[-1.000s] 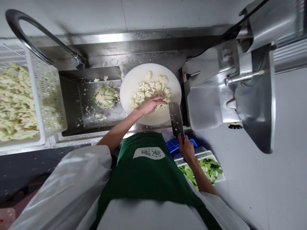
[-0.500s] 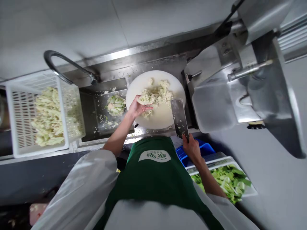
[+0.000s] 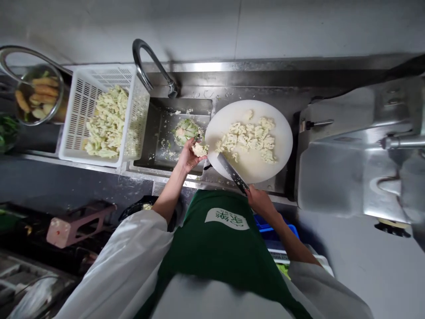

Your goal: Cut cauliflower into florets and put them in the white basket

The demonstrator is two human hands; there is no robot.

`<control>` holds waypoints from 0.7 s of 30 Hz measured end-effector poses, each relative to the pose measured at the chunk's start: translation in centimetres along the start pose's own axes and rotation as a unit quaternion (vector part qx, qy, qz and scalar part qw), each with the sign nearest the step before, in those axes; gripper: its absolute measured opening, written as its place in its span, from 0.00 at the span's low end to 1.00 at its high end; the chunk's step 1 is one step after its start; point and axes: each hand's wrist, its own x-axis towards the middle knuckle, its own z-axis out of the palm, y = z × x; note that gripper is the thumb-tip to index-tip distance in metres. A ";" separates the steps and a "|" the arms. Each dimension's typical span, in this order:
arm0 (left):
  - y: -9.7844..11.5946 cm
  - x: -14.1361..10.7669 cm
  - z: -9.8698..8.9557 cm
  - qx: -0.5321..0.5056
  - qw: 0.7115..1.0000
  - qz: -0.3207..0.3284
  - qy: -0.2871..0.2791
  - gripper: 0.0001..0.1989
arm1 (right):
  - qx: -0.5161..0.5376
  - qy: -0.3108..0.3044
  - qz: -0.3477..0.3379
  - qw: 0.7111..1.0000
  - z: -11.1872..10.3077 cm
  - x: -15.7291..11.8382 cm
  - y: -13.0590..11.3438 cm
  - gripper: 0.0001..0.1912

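Note:
My left hand [image 3: 189,157] holds a piece of cauliflower [image 3: 199,149] just off the left edge of the round white cutting board [image 3: 282,137]. In my right hand [image 3: 260,200] is a cleaver [image 3: 232,172], its blade turned nearly edge-on over the board's lower left part. Cut cauliflower florets [image 3: 247,137] lie spread across the board. Beyond my left hand, a cauliflower head with green leaves [image 3: 187,131] rests in the sink [image 3: 159,153], partly behind my fingers.
A white basket [image 3: 71,128] of cauliflower pieces stands left of the sink, under a curved faucet [image 3: 146,55]. Farther left is a bowl with carrots [image 3: 44,91]. A metal slicing machine [image 3: 335,164] borders the board on the right. Blue bins [image 3: 292,229] sit below the counter.
My left hand has moved left off the board with cauliflower in it. The cleaver has swung to point up and left, nearer my left hand. The camera view has shifted left.

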 end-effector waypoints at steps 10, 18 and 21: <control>-11.2 -1.2 2.5 0.274 0.900 0.281 0.191 0.28 | -0.008 0.048 0.054 0.997 0.3 -2.0 -1.6 0.19; -12.8 -1.8 0.9 0.303 0.886 0.313 0.160 0.25 | -0.021 0.032 0.019 0.999 -0.5 -1.7 -3.7 0.17; -12.4 -1.3 0.6 0.297 0.887 0.314 0.163 0.21 | -0.047 0.028 0.003 0.999 -1.4 -1.6 -3.4 0.17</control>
